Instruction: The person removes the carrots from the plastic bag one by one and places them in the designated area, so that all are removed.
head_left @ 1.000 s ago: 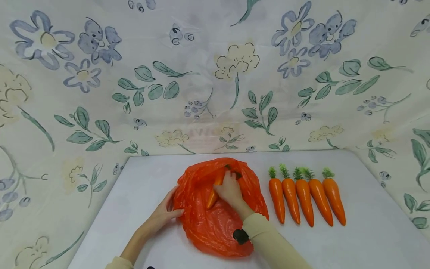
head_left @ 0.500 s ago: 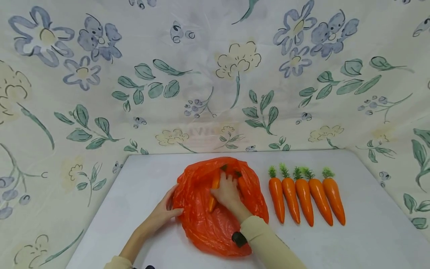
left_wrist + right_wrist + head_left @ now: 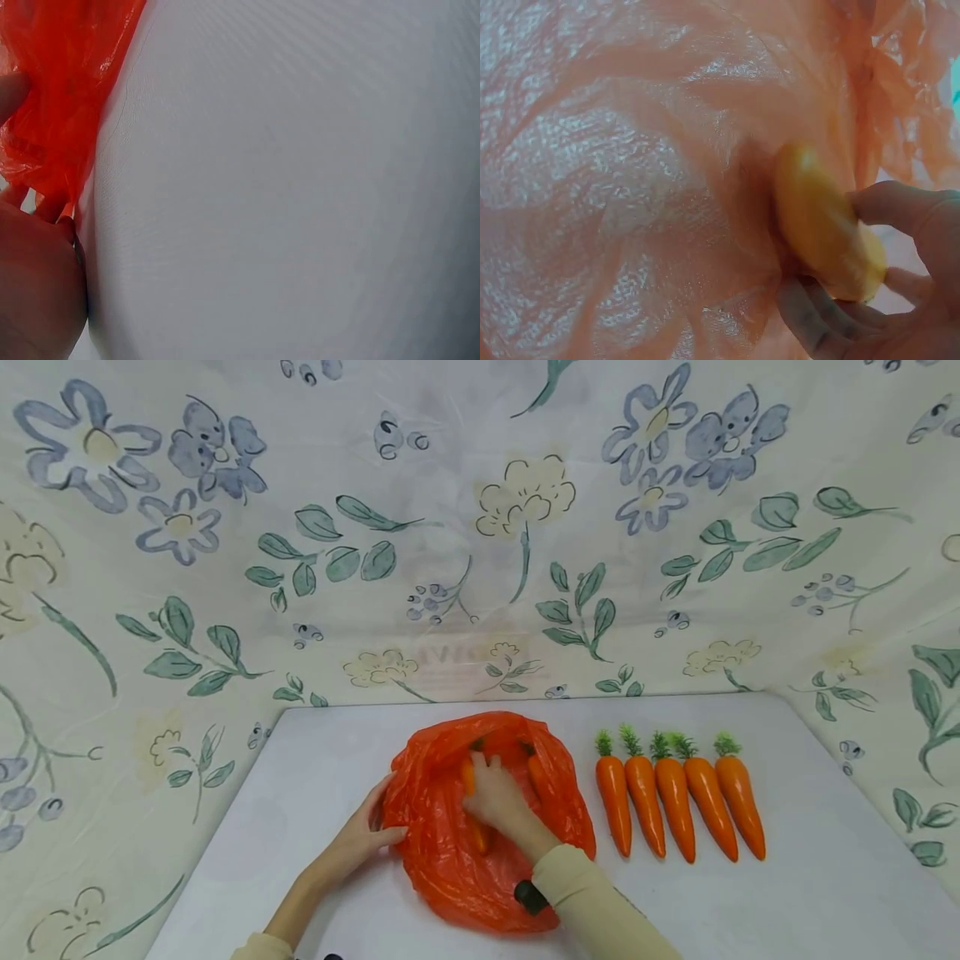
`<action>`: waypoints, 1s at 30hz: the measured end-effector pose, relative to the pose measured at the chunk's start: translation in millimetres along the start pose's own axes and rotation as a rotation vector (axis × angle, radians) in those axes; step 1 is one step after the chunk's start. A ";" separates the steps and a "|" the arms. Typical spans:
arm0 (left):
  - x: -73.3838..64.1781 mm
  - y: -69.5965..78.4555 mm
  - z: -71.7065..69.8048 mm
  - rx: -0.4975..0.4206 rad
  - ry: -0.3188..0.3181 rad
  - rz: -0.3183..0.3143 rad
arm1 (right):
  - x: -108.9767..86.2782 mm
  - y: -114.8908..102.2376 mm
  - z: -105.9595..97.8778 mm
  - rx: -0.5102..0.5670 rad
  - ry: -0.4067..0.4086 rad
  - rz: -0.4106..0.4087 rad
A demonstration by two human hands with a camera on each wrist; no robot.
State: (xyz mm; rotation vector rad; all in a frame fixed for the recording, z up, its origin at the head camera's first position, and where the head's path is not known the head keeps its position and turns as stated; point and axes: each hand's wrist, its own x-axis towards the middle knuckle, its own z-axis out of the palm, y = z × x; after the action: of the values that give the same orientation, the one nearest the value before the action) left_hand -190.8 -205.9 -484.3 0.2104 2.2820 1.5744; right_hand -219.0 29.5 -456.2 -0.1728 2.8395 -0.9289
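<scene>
An orange-red plastic bag [image 3: 442,877] lies on the white table with its mouth spread open. At its left side my left hand [image 3: 367,831] holds the bag, thumb toward the front and fingers partly hidden behind the plastic; the left wrist view shows the bag [image 3: 60,97] between them. My right hand [image 3: 495,793] is inside the bag and grips a carrot [image 3: 481,839], its tip toward me and its green top partly covered by the fingers. In the right wrist view, thumb and fingers hold the carrot [image 3: 817,217] from both sides. Another carrot [image 3: 536,772] lies in the bag's right part.
Several carrots [image 3: 675,810] with leafy tops lie in a row right of the bag, tips toward me. A floral-patterned cloth [image 3: 480,568] rises behind the white table [image 3: 315,752] and at both sides. A black device [image 3: 531,897] sits by the right sleeve.
My right hand has shifted left and slightly toward me inside the bag, bringing the carrot along and turning it from slanted to nearly straight. The left hand stays on the bag.
</scene>
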 end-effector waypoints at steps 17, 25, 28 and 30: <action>0.0 0.1 -0.5 0.006 0.009 -0.013 | -10.5 2.9 -3.0 0.091 -0.029 -0.040; 0.7 -1.7 0.2 -0.007 0.005 -0.018 | -14.9 14.8 -8.4 0.161 0.002 -0.030; 1.3 -1.9 0.1 -0.003 0.003 -0.012 | -16.7 15.8 -12.0 0.197 -0.009 -0.023; 1.3 -1.2 0.1 -0.004 0.004 -0.007 | -17.8 15.8 -15.0 0.234 -0.011 -0.018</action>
State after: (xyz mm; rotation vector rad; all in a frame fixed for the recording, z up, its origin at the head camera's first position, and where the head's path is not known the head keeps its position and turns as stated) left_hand -191.8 -205.9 -485.7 0.1974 2.2799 1.5775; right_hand -205.2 53.6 -451.8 -0.1749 2.6946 -1.2484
